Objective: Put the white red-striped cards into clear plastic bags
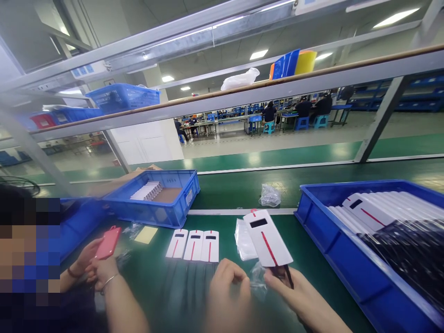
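My right hand (289, 289) grips a flat white device (268, 243) by its lower end, where a black cord hangs. The device is tilted and has a dark window, a red stripe and a red loop on top. To its left, my left hand (229, 291) hovers over the table, loosely curled and partly blurred, with nothing visible in it. Three similar white devices (193, 246) lie side by side beyond my left hand, black cords trailing toward me. Clear plastic bags (245, 240) lie behind the held device.
A blue crate (333, 249) of white devices and black cords stands right. A blue bin (173, 217) with white pieces is at back left. Left, a co-worker's hands (100, 273) hold a red object (108, 243). A yellow note (145, 235) and crumpled plastic (269, 195) lie nearby.
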Demonstrator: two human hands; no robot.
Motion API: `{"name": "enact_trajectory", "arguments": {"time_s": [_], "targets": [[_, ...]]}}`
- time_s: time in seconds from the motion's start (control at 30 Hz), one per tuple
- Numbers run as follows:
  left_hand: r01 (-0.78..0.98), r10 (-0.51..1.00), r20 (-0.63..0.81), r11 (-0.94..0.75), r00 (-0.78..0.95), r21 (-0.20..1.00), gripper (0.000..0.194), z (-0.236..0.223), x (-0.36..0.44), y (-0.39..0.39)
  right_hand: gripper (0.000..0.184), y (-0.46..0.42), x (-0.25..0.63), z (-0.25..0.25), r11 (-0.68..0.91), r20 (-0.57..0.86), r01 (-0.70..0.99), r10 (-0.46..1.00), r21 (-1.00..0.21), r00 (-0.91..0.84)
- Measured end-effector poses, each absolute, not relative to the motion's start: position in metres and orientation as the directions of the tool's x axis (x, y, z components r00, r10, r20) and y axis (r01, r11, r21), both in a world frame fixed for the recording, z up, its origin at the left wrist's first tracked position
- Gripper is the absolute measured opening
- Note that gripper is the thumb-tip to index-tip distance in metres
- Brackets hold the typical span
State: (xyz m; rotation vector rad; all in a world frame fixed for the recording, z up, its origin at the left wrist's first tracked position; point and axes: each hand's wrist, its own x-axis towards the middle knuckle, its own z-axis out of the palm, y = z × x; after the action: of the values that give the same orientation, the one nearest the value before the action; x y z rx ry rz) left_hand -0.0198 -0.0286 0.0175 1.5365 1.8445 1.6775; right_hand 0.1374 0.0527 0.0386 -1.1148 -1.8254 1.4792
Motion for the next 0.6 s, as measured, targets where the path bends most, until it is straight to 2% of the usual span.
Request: {"name": "enact_trajectory", "arguments": {"time_s": [0.07, 0.13, 0.23, 0.37, 0.6], "targets": [[0.661, 0.665, 0.630, -0.267, -0.400, 0.701, 0.020, 0.004, -0.019, -0.025, 0.044, 0.058, 0.139, 0.033, 0.064, -0.093, 0.291, 0.864, -0.954, -0.495], [0.768, 0.574, 0.763, -0.331, -0.297, 0.548, 0.022, -0.007, -0.018, -0.020, 0.042, 0.062, 0.140, 0.030, 0.058, -0.103, 0.293, 0.857, -0.954, -0.505], [0.824, 0.554, 0.823, -0.404, -0.126, 0.398, 0.027, -0.010, -0.018, -0.017, 0.034, 0.062, 0.140, 0.031, 0.061, -0.117, 0.290, 0.821, -0.955, -0.559], [0.786, 0.722, 0.690, -0.453, 0.047, 0.420, 0.018, 0.005, -0.021, -0.030, 0.032, 0.056, 0.136, 0.027, 0.058, -0.139, 0.290, 0.778, -0.955, -0.612], [0.768, 0.840, 0.535, -0.399, 0.087, 0.502, 0.025, 0.021, -0.021, -0.055, 0.037, 0.061, 0.128, 0.002, 0.073, -0.130, 0.301, 0.786, -0.951, -0.604]]}}
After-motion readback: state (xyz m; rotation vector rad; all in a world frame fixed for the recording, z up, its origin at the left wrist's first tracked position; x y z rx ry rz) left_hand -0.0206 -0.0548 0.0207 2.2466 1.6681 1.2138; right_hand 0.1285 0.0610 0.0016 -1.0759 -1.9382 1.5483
